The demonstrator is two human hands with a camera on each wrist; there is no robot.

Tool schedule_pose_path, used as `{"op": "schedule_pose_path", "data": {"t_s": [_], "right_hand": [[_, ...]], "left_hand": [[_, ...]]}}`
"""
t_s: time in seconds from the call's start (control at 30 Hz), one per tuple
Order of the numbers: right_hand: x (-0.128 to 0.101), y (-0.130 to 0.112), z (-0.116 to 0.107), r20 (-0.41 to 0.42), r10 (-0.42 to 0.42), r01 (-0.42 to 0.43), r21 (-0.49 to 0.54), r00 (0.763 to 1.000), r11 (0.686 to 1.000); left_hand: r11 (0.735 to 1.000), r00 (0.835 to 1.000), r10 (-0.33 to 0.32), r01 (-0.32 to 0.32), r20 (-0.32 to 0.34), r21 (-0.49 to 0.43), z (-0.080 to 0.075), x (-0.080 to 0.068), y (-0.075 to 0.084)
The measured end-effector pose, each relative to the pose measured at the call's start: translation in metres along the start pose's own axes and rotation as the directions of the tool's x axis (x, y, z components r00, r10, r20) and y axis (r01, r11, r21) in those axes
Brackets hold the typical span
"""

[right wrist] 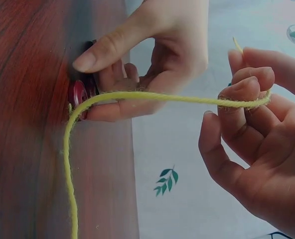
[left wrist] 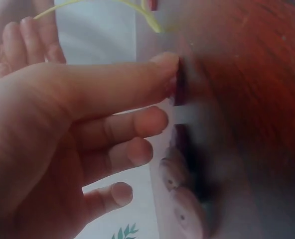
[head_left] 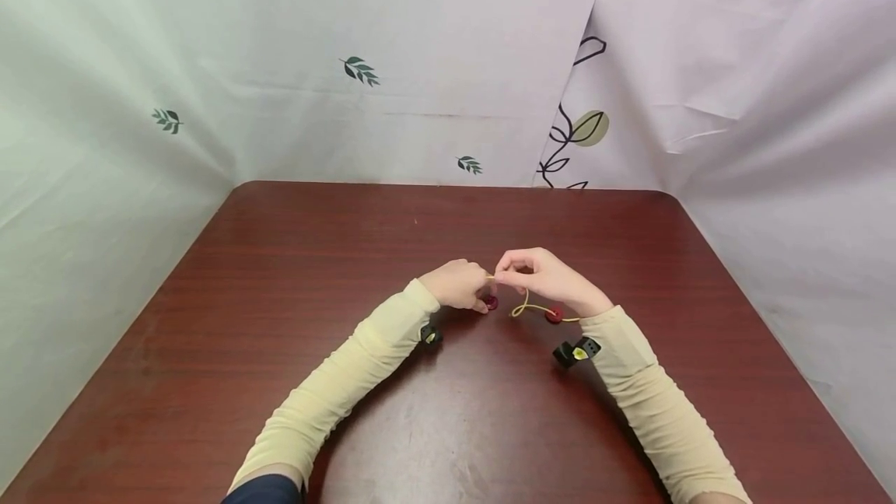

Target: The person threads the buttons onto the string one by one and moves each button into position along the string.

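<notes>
My right hand (head_left: 549, 278) pinches a yellow cord (right wrist: 157, 96) between thumb and fingertips, with a short end sticking out past them. The cord loops down to the table and meets a red button (head_left: 554, 316) beneath my right wrist. Low at the tabletop, my left hand (head_left: 458, 284) holds another dark red button (head_left: 492, 302) at its thumb and index fingertips. In the left wrist view that button (left wrist: 176, 92) shows edge-on below the thumb tip, while the other fingers hang loosely curled. Holed buttons (left wrist: 182, 216) also appear beyond those fingers, near the table surface.
The reddish-brown wooden table (head_left: 392, 224) has rounded back corners. White cloth hangings (head_left: 280, 37) with leaf prints surround it on the back and sides. A small black wrist camera (head_left: 430, 334) sits under the left sleeve, and another (head_left: 575, 351) under the right.
</notes>
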State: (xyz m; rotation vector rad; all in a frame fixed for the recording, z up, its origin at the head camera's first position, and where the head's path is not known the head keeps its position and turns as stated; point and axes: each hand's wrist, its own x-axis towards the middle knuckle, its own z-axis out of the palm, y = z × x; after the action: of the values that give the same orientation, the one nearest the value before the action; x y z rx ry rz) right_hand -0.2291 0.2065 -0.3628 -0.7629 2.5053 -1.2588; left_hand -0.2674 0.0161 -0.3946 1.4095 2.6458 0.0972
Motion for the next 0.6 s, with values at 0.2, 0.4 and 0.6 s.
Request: {"op": "schedule_pose_path", "data": {"t_s": [0.2,0.4,0.6], "right_hand": [[0.000,-0.002,0.001,0.033,0.012,-0.012,0.025,0.999,1.000],[0.001,0.000,0.001,0.014,0.001,-0.001,-0.005,1.000,1.000],[0.000,-0.002,0.000,-0.069,0.018,-0.020,-0.018,0.997,1.000]], "left_hand": [[0.998,0.999,-0.035,0.036,0.022,-0.058,0.003,0.006,-0.001],[0.973,0.994,-0.045,0.065,0.096,-0.220,-0.003,0.012,-0.001],[0.976,0.993,-0.021,0.046,0.116,-0.212,-0.006,0.015,0.001]]}}
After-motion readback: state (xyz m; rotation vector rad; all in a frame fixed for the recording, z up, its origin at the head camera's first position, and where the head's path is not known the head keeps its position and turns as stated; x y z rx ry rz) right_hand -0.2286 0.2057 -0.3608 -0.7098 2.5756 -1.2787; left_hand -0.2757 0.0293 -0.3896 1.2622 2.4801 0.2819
